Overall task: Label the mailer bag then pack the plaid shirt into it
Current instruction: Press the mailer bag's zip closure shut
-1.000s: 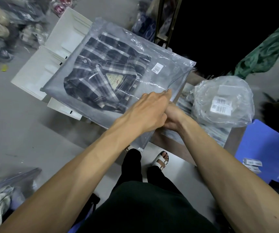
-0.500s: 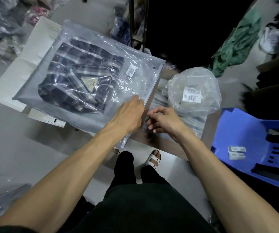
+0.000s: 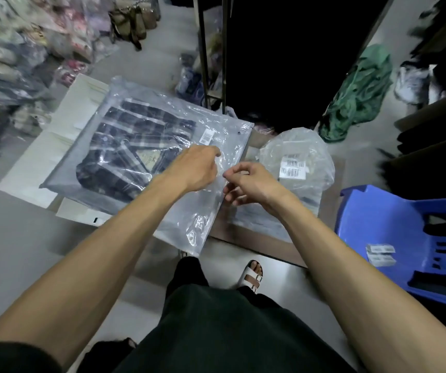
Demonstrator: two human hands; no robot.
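Left hand rests palm-down, fingers loosely curled, on the clear poly bag holding the plaid shirt. Right hand hovers at the bag's right edge, fingers curled, gripping nothing discernible. Bag's long axis runs diagonally, upper left to lower right; left hand is nearer the shirt
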